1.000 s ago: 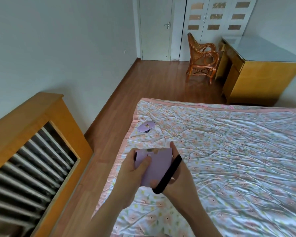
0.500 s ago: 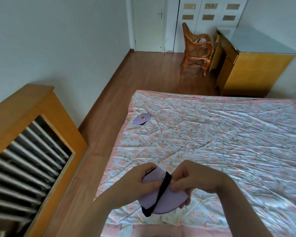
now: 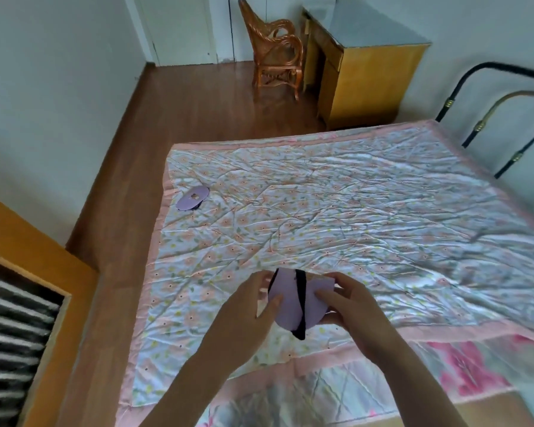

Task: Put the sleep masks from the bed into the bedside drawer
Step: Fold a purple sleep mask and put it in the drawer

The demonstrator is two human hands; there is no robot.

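A lilac sleep mask point(image 3: 290, 303) with a black strap is folded between both hands above the near part of the bed point(image 3: 367, 217). My left hand point(image 3: 247, 306) grips its left side, thumb on top. My right hand point(image 3: 349, 303) pinches its right side. A second lilac sleep mask point(image 3: 192, 197) lies folded on the floral sheet near the bed's far left edge. No bedside drawer is visible.
A wooden slatted frame point(image 3: 19, 303) stands at the left beside a strip of wood floor point(image 3: 111, 229). A wicker chair point(image 3: 275, 53) and a yellow cabinet point(image 3: 367, 75) stand at the far wall. A black metal bed rail point(image 3: 503, 118) is at the right.
The view has tilted down and turned right. Both hands kept hold of the mask and turned it, so the strap now runs down its middle.
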